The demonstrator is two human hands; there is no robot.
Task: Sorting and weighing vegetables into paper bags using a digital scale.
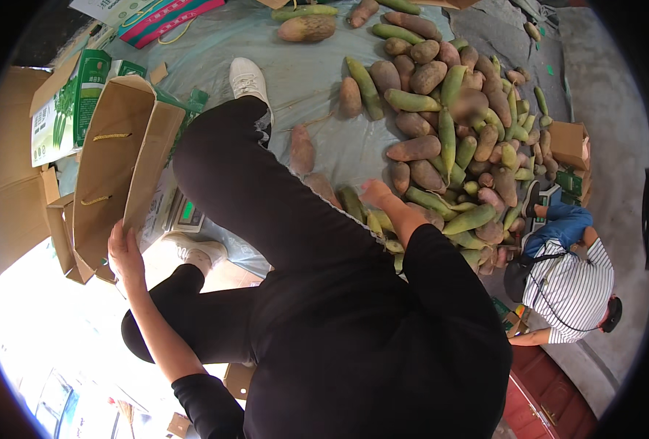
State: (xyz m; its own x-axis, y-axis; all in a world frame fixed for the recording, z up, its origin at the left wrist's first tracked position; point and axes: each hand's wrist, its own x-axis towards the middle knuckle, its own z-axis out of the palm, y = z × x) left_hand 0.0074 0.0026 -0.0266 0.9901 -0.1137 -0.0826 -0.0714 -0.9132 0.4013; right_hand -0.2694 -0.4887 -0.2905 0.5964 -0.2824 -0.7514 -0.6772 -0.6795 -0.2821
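The right hand (376, 192) reached down into the near edge of the heap of long green and brown-pink gourds (452, 139). Its fingers were curled low among them, but whether they had closed on 1 could not be told from this angle. The nearest pieces, a green gourd (471, 218) just right of the hand and a brown-pink one (427, 175) just beyond it, looked heavy, stiff and smooth-skinned. Each would probably handle best taken around its thick middle, since a tapered end might slip.

The left hand (123, 252) lay flat with fingers spread on the lower edge of the open brown cardboard box (123, 161), which was light and bendable and stood tilted, well apart from the heap across the person's black-clad knee (251, 190). A small scale with a green display (187, 214) sat just right of the box. Farther right of the heap, another person in a striped shirt (569, 289) crouched.
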